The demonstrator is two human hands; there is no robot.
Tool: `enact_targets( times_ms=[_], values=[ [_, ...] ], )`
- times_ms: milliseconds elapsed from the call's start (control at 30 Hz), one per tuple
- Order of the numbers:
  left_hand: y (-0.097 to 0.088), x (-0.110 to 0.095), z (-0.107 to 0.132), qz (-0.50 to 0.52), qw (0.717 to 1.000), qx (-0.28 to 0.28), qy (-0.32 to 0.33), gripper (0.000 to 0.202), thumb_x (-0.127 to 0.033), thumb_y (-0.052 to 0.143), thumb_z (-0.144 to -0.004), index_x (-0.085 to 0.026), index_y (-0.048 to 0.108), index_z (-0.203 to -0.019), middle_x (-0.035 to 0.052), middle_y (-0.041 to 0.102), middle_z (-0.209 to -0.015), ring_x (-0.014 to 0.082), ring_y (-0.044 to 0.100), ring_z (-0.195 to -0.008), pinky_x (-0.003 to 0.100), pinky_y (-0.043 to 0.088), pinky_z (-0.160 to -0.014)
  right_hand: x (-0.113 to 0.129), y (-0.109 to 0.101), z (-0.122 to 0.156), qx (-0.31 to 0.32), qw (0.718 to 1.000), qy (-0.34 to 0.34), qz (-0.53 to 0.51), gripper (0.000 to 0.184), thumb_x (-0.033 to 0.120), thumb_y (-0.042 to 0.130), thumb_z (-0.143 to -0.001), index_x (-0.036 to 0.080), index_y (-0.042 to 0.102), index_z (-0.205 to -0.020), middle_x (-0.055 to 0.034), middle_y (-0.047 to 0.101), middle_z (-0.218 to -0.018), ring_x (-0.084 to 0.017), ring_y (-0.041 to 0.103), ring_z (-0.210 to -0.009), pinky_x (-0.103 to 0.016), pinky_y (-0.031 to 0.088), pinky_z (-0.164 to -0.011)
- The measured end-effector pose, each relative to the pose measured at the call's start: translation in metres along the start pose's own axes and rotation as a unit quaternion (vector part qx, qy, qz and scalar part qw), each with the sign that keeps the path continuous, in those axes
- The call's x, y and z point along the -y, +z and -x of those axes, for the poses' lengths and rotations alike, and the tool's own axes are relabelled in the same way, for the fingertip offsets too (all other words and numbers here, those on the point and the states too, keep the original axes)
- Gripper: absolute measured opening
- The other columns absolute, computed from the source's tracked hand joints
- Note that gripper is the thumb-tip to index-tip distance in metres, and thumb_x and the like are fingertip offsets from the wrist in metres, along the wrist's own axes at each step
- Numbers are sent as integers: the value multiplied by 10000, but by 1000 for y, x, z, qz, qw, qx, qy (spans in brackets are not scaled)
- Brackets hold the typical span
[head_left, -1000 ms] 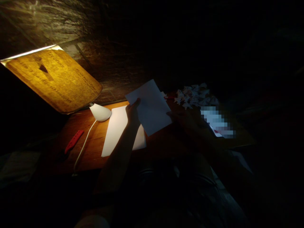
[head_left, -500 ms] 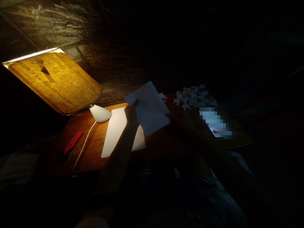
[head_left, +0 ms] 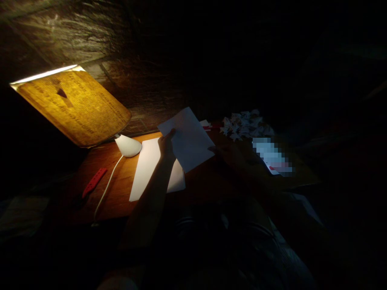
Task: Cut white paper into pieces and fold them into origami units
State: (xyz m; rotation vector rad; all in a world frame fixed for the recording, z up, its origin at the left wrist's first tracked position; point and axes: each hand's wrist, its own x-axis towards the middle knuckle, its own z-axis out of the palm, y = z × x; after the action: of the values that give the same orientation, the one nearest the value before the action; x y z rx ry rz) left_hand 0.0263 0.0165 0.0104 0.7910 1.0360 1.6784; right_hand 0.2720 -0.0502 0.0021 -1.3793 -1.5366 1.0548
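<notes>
The scene is very dark, lit by one small lamp. My left hand [head_left: 167, 146] grips the left edge of a white sheet of paper [head_left: 189, 137], thumb on top, holding it up over the wooden table [head_left: 117, 189]. My right hand [head_left: 225, 155] is a dim shape pinching the sheet's right edge. Under the raised sheet a second white sheet [head_left: 149, 169] lies flat on the table.
A white lamp [head_left: 128, 145] with a white cord [head_left: 105, 189] stands at the back left under a yellow-lit printed sheet [head_left: 75, 106]. A red tool [head_left: 93, 182] lies at the left. A pile of small white folded paper shapes [head_left: 246, 124] and a phone [head_left: 272, 155] sit at the right.
The raised sheet and both hands have shifted slightly lower and left in view. Nothing else on the table has moved.
</notes>
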Motion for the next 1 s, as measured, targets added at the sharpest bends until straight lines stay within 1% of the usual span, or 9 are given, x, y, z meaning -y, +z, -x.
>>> enact_targets(
  times_ms=[167, 233, 300, 400, 533, 633, 733, 900, 1000],
  values=[
    [-1, 3, -1, -33, 999, -21, -7, 469, -452, 965, -565, -157, 746, -857, 99, 769, -817, 325, 779, -884, 416, 654, -776, -7, 3, -1, -21, 1000, -18, 7, 625, 800, 701, -796, 198, 650, -636, -22, 631, -631, -154, 539, -593, -293, 391, -561],
    [1, 6, 2, -52, 998, -12, -25, 464, -446, 961, -564, -154, 742, -851, 95, 756, -789, 330, 777, -859, 429, 648, -769, -12, 5, -2, -67, 996, -48, 25, 537, 726, 724, -826, 191, 703, -788, -56, 711, -779, -194, 616, -700, -318, 473, -637],
    [4, 11, 6, -77, 996, -2, -54, 460, -432, 964, -548, -148, 737, -830, 88, 742, -753, 324, 771, -806, 433, 637, -747, -18, 6, -2, -126, 985, -106, 55, 522, 682, 690, -878, 178, 720, -1009, -117, 753, -980, -251, 672, -862, -381, 543, -771],
    [11, 20, 15, -113, 989, 10, -95, 462, -415, 976, -502, -135, 726, -772, 74, 728, -701, 286, 746, -701, 408, 618, -700, -23, 7, 0, -161, 956, -202, 137, 627, 648, 592, -960, 148, 626, -1336, -223, 701, -1281, -347, 652, -1156, -521, 539, -989],
    [17, 30, 22, -145, 983, 24, -109, 495, -435, 990, -450, -129, 736, -745, 51, 736, -663, 251, 731, -647, 374, 615, -679, -19, 14, 8, -123, 914, -271, 276, 819, 688, 502, -1003, 124, 416, -1591, -260, 517, -1576, -408, 473, -1453, -614, 396, -1198],
    [18, 35, 25, -158, 980, 33, -115, 500, -438, 987, -455, -124, 756, -768, 58, 755, -694, 236, 722, -634, 358, 605, -665, -13, 22, 13, -99, 885, -284, 355, 952, 810, 366, -992, 119, 339, -1647, -236, 404, -1686, -412, 307, -1584, -632, 260, -1286],
    [18, 38, 27, -172, 977, 43, -118, 471, -421, 969, -494, -125, 772, -803, 66, 767, -739, 229, 716, -647, 354, 596, -671, -11, 26, 16, -73, 870, -275, 402, 1038, 890, 287, -949, 132, 326, -1657, -208, 331, -1741, -399, 198, -1637, -627, 203, -1315],
    [21, 42, 31, -235, 967, 56, -85, 323, -360, 890, -640, -142, 786, -853, 88, 783, -820, 264, 743, -765, 384, 610, -746, -15, 28, 17, -42, 866, -243, 434, 1144, 959, 281, -883, 120, 338, -1658, -215, 287, -1760, -414, 182, -1644, -621, 181, -1324],
    [23, 40, 33, -338, 939, 66, -24, 183, -306, 817, -741, -158, 795, -846, 89, 781, -822, 289, 756, -853, 398, 613, -797, -19, 30, 16, -32, 870, -225, 437, 1161, 968, 287, -874, 123, 323, -1669, -217, 286, -1761, -416, 188, -1644, -615, 191, -1320]
  ],
)
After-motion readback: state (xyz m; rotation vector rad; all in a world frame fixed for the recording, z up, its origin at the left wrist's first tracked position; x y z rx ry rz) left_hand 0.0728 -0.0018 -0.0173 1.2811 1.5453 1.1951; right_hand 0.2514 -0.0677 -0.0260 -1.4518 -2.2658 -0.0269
